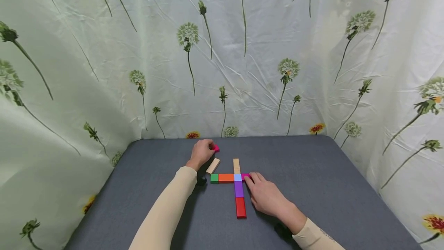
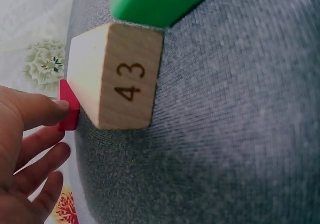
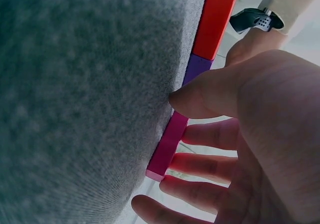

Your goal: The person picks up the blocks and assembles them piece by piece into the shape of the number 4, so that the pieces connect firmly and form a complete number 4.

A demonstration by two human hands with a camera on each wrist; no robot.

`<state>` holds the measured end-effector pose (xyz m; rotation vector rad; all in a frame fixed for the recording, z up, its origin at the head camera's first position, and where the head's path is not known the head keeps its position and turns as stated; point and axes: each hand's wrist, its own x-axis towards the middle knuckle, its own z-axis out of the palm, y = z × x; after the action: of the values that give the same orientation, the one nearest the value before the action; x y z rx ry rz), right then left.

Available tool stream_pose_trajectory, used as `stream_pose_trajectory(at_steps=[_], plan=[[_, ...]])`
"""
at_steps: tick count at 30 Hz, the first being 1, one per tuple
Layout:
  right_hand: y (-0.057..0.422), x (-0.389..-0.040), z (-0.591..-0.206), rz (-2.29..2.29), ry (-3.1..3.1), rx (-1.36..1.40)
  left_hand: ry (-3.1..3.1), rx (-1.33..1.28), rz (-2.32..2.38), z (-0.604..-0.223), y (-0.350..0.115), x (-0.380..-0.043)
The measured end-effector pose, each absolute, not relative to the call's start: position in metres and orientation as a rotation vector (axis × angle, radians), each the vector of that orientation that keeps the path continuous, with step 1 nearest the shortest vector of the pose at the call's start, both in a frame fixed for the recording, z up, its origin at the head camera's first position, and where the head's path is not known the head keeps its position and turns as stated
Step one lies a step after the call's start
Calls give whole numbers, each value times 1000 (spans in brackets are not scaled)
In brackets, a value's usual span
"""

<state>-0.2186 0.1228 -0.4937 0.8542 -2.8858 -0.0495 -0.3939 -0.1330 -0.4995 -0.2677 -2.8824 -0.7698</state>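
Note:
At the far side of the table, my left hand (image 1: 202,152) pinches a pinkish-red block (image 2: 70,107) between thumb and index finger; the other fingers curl loosely below. Nearer lies a slanted bare-wood block (image 1: 213,166), marked 43 in the left wrist view. My right hand (image 1: 267,196) has its fingertips against the magenta block (image 3: 167,146) at the right end of a cross of blocks, its fingers fairly straight and the thumb apart from them. The cross has a light blue centre block (image 1: 237,177), with purple (image 1: 239,189) and red (image 1: 241,207) blocks running toward me.
Left of the centre lie an orange block (image 1: 226,178) and a green block (image 1: 214,178). Another bare-wood block (image 1: 236,166) extends from the centre toward the back. A grey cloth covers the table (image 1: 305,165), and a flower-print curtain (image 1: 249,72) hangs behind it.

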Motion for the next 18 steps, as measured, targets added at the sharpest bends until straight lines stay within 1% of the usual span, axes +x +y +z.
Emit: stream_pose_trajectory(at_steps=[8,18], plan=[[122,-219,-494,-56,-2898,841,-2832,-237,-995,-496,-135,-389],[121,-219,-494,-66,-2913,834,-2792,-269,-1168,-493,-136,-382]])
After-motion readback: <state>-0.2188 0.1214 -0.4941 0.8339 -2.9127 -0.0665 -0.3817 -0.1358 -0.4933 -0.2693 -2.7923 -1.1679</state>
